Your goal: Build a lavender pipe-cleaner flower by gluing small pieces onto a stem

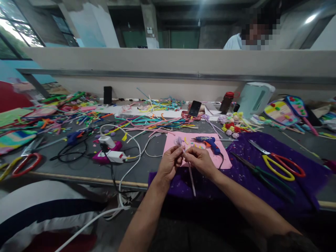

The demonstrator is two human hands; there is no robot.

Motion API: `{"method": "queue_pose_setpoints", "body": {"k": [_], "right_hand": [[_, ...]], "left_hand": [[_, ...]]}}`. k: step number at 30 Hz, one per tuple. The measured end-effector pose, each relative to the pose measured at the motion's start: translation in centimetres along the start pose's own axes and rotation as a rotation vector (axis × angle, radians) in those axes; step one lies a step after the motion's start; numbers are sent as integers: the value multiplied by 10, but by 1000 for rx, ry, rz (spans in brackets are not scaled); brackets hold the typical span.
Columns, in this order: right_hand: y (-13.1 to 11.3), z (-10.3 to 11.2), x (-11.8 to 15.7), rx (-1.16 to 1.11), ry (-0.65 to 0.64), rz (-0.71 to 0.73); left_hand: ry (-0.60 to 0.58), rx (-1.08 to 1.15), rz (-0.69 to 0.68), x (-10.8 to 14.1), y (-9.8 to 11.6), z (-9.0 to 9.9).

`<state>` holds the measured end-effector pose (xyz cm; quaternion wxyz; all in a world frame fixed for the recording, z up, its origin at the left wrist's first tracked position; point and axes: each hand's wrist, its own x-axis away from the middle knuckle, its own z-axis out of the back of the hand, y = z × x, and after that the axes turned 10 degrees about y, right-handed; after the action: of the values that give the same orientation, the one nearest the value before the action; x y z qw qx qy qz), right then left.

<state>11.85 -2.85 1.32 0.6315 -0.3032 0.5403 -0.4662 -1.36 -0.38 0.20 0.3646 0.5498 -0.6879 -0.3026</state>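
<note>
A lilac fuzzy flower (179,141) on a pale lilac stem (192,180) is held between both hands above a pink sheet (170,140). My left hand (170,162) pinches just below the bloom. Beside it, my right hand (200,160) is closed on the stem, which hangs down past the fingers. A blue glue gun (210,142) lies on the pink sheet behind my right hand. Under the sheet is a purple cloth (262,147), bearing green-handled pliers (262,175) and scissors with red and yellow handles (280,164).
Power strips (111,154) with white cables sit left of the sheet. Colourful pipe cleaners (157,122) cover the table's back. A phone (194,108), a red-capped bottle (227,102) and a pale kettle (256,99) stand behind. Another person (233,42) is beyond the partition; someone's striped clothing (47,206) shows lower left.
</note>
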Motion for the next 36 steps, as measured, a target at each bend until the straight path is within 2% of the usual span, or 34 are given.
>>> {"method": "queue_pose_setpoints", "body": {"k": [6, 10, 36], "right_hand": [[2, -5, 1, 86, 106, 39], [3, -7, 2, 110, 94, 57], [3, -9, 5, 110, 22, 94]], "left_hand": [[72, -56, -80, 2, -3, -2], [126, -92, -132, 3, -3, -3], [109, -89, -115, 0, -2, 0]]}}
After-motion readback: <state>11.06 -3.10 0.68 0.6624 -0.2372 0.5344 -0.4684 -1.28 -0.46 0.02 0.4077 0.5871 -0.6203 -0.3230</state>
